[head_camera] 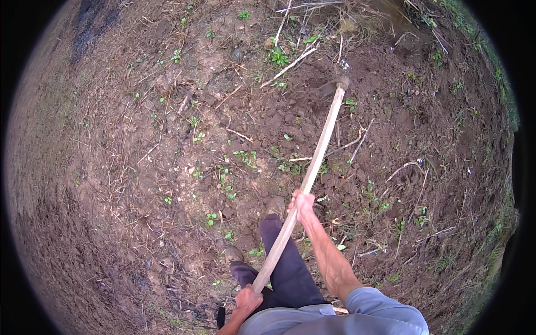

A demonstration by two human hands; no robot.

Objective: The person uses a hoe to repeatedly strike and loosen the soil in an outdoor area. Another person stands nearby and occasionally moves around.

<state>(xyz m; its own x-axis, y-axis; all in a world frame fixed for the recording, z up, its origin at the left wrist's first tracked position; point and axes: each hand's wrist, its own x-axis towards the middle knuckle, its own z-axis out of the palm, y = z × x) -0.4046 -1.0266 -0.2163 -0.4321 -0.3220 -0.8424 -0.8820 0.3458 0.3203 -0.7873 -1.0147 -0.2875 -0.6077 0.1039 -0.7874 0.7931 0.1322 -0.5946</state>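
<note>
A hoe with a long pale wooden handle [321, 146] runs from low centre up to the right. My left hand [248, 299] grips the butt end of the handle, close to my body. Farther up the shaft, my right hand [302, 204] is wrapped around it, the arm stretched forward. At the far end the metal hoe head [336, 86] is low over dark, loosened soil [301, 104]. Its blade is blurred and points left; whether it touches the ground I cannot tell.
My two shoes [274, 206] stand on the soil left of the handle. Dry stalks [289, 67] lie near the hoe head. Small green weeds [245, 158] dot the ground ahead. A dark, burnt-looking patch [90, 29] is at upper left, and grass [500, 79] edges the right side.
</note>
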